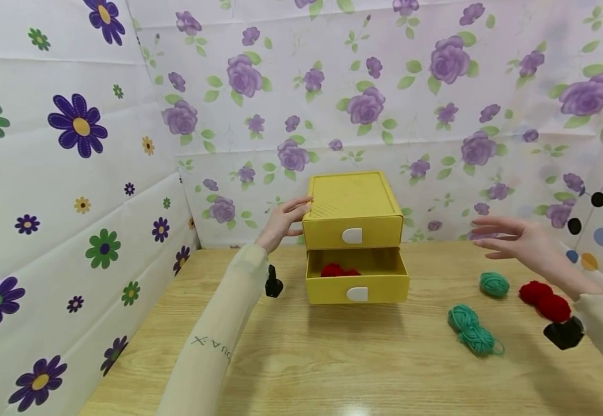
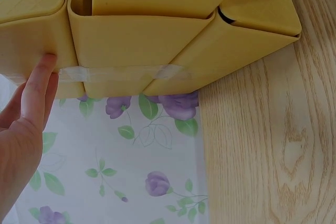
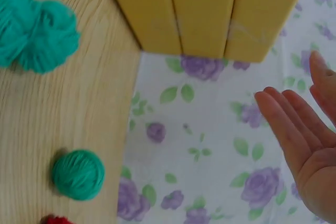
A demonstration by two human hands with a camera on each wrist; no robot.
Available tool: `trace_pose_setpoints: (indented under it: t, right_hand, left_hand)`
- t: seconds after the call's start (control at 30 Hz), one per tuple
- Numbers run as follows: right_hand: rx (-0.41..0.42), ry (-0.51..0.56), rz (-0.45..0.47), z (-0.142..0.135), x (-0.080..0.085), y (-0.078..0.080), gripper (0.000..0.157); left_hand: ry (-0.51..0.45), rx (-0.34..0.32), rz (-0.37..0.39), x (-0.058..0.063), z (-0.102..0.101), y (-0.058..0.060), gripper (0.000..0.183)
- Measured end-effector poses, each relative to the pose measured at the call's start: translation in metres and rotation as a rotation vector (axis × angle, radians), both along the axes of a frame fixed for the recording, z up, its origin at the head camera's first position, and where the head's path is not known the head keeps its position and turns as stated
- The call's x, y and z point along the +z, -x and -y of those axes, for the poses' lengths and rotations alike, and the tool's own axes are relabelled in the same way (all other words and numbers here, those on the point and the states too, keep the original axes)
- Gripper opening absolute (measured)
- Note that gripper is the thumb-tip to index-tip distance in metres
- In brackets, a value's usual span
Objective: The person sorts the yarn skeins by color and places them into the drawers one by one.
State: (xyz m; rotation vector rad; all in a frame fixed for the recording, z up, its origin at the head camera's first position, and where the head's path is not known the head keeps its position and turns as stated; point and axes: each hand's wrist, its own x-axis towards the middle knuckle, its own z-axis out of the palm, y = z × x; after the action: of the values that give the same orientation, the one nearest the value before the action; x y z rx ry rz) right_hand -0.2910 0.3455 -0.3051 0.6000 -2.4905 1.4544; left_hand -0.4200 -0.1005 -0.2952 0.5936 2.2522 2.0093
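Observation:
A yellow drawer box [image 1: 353, 199] stands at the back of the table, with its lower drawer [image 1: 332, 290] pulled out and its upper drawer [image 1: 327, 234] closed. Red yarn [image 1: 335, 270] lies inside the lower drawer. My left hand [image 1: 282, 222] touches the upper left side of the box; in the left wrist view its fingers [image 2: 39, 87] lie nearly straight against the yellow wall. Raised above the table on the right, my right hand [image 1: 514, 238] holds nothing, its fingers [image 3: 294, 121] extended and the thumb apart.
Right of the box lie a green yarn ball [image 1: 494, 284], a green yarn skein [image 1: 473, 330] and a red yarn bundle [image 1: 544, 300] near the right forearm. Flowered sheets [image 1: 291, 115] hang behind the wooden table [image 1: 280, 358] and along its left side.

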Motion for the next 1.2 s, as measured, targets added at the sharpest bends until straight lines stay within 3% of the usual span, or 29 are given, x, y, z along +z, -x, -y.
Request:
trace_pose_setpoints:
  t: [0.2,0.4,0.6,0.8,0.97,1.2]
  right_hand:
    - [-0.006,-0.073,0.083,-0.028,-0.013,0.006,0.055]
    - [-0.057,-0.094,0.119,-0.048,-0.026,0.009,0.06]
    - [-0.169,-0.206,0.146,-0.067,-0.043,0.01,0.071]
    - [-0.231,-0.351,0.117,-0.08,-0.058,0.008,0.074]
    - [-0.264,-0.486,0.18,-0.09,-0.068,0.009,0.083]
    - [-0.261,-0.467,0.174,-0.101,-0.081,0.009,0.082]
  left_hand:
    - [0.002,-0.011,0.014,0.003,0.001,-0.002,0.041]
    - [0.008,-0.028,0.023,0.014,0.001,-0.015,0.043]
    - [0.01,-0.028,0.024,0.018,-0.001,-0.022,0.044]
    - [0.012,-0.027,0.024,0.018,-0.001,-0.023,0.044]
    - [0.014,-0.03,0.014,0.019,-0.001,-0.022,0.044]
    - [0.008,-0.042,0.018,0.018,0.0,-0.022,0.044]
